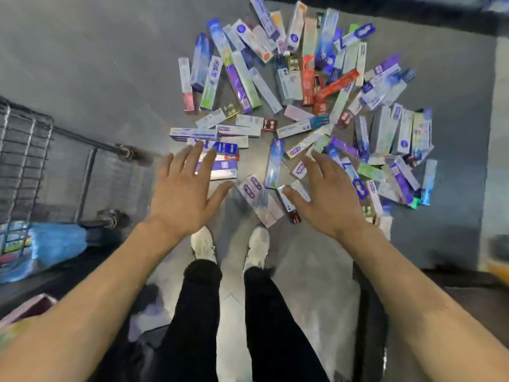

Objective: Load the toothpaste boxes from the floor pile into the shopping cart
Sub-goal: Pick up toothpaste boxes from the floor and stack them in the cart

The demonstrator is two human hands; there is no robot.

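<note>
A wide pile of toothpaste boxes (303,86) in blue, purple, white, green and red lies scattered on the grey floor ahead of me. My left hand (184,194) hangs over the near left edge of the pile, fingers spread and straight, holding nothing. My right hand (327,197) is stretched out above the near right boxes, fingers also spread and empty. The wire shopping cart (24,150) stands at the left edge of the view, with a few boxes (16,244) visible low in it.
My legs in black trousers and white shoes (203,244) stand just short of the pile. A cart wheel (129,153) juts toward the pile on the left. A dark shelf base (413,12) runs along the far side, and a pale surface (500,133) rises at right.
</note>
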